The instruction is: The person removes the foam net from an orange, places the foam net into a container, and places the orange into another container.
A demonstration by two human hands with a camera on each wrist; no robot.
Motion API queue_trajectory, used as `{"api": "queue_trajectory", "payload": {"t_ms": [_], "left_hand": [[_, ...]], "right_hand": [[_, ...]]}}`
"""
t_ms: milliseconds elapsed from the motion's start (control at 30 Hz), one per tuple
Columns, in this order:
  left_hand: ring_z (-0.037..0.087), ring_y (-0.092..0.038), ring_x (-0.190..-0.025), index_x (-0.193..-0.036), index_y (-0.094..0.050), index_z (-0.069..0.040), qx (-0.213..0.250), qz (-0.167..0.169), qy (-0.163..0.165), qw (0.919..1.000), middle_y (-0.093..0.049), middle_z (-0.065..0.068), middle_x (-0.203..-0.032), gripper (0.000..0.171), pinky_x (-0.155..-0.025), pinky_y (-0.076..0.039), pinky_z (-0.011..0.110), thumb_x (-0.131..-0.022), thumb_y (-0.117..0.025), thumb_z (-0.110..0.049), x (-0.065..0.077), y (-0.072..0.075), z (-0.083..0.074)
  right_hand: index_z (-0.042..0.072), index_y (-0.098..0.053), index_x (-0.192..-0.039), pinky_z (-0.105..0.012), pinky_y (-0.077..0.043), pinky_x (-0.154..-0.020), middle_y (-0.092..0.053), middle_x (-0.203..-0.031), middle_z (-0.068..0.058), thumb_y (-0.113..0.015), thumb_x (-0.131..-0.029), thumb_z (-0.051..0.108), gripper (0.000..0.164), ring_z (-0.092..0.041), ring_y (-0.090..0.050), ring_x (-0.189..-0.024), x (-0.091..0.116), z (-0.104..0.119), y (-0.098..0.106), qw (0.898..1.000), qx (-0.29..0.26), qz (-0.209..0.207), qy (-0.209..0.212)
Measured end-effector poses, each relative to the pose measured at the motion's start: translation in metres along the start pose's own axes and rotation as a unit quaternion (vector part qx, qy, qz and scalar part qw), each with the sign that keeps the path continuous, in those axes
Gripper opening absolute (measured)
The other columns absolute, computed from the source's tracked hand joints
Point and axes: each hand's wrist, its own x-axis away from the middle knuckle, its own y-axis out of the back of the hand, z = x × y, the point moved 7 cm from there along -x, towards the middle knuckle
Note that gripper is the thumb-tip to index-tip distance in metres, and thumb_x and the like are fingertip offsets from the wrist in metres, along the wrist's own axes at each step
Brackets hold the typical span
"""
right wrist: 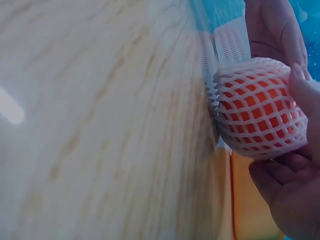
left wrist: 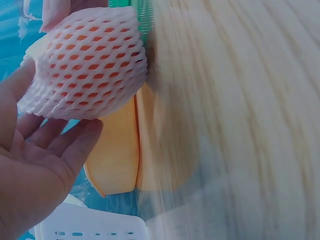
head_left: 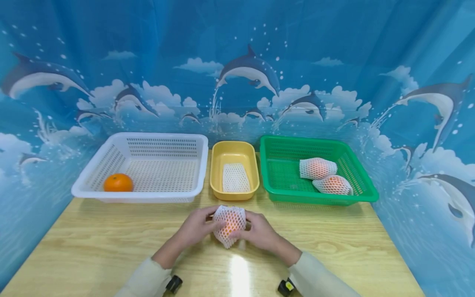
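We see the left hand (head_left: 196, 227) and right hand (head_left: 261, 233), fingers curled, together gripping a netted fruit (head_left: 231, 222) in front of the yellow tray (head_left: 233, 197). Only the head view gives us the bare orange (head_left: 119, 182) in the white basket (head_left: 141, 194) and two wrapped fruits (head_left: 319, 168) in the green basket (head_left: 280, 173); the wrist views show us orange colour through the net (left wrist: 95, 65) up close. The wooden table (head_left: 315, 255) catches a glare (head_left: 240, 276); a blue dolphin curtain (head_left: 167, 41) hangs behind.
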Motion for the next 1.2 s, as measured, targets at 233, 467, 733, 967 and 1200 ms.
{"api": "queue_trajectory", "payload": {"t_ms": [233, 467, 733, 967, 1200], "left_hand": [[0.031, -0.061, -0.112, -0.135, -0.052, 0.0, 0.031, 0.038, 0.01, 0.9988, -0.062, 0.014, -0.124, 0.066, -0.093, -0.053, 0.039, -0.082, -0.076, -0.032, 0.0, -0.007, 0.005], [0.029, -0.06, -0.115, -0.135, -0.053, -0.003, 0.016, 0.052, 0.013, 0.9984, -0.063, 0.011, -0.125, 0.066, -0.098, -0.049, 0.046, -0.082, -0.076, -0.036, 0.0, -0.011, 0.007], [0.026, -0.062, -0.111, -0.126, -0.061, -0.006, 0.014, 0.037, 0.016, 0.9991, -0.067, 0.009, -0.119, 0.055, -0.095, -0.051, 0.044, -0.084, -0.074, -0.038, 0.001, -0.007, 0.005], [0.024, -0.064, -0.109, -0.12, -0.068, -0.009, 0.006, 0.017, 0.0, 0.9998, -0.065, 0.007, -0.125, 0.035, -0.088, -0.055, 0.031, -0.089, -0.07, -0.025, 0.002, -0.003, 0.001], [0.017, -0.068, -0.092, -0.1, -0.075, -0.013, -0.022, -0.047, 0.003, 0.9986, -0.074, 0.002, -0.102, 0.015, -0.081, -0.056, 0.032, -0.086, -0.071, -0.011, 0.001, 0.002, 0.001]], "right_hand": [[0.009, -0.072, -0.112, -0.034, -0.047, -0.1, -0.066, -0.122, -0.005, -0.076, -0.082, 0.032, 0.038, -0.018, -0.062, -0.114, 0.0, 0.003, 0.01, 0.997, -0.026, -0.073, 0.016], [0.01, -0.077, -0.095, -0.029, -0.055, -0.086, -0.073, -0.105, -0.001, -0.078, -0.08, 0.024, 0.021, -0.014, -0.07, -0.096, 0.0, 0.006, 0.014, 0.988, -0.07, -0.132, 0.035], [0.006, -0.07, -0.113, -0.036, -0.053, -0.092, -0.071, -0.111, -0.004, -0.077, -0.082, 0.027, 0.038, -0.019, -0.067, -0.102, -0.001, 0.003, 0.012, 0.989, -0.066, -0.131, 0.022], [0.001, -0.045, -0.142, -0.047, -0.039, -0.108, -0.053, -0.14, -0.013, -0.08, -0.08, 0.033, 0.078, -0.028, -0.051, -0.128, -0.002, -0.002, -0.002, 0.999, -0.041, -0.013, -0.02], [0.007, -0.05, -0.139, -0.037, -0.042, -0.105, -0.058, -0.135, -0.004, -0.078, -0.079, 0.04, 0.074, -0.017, -0.056, -0.12, -0.001, -0.004, -0.01, 0.998, -0.034, 0.025, -0.04]]}}
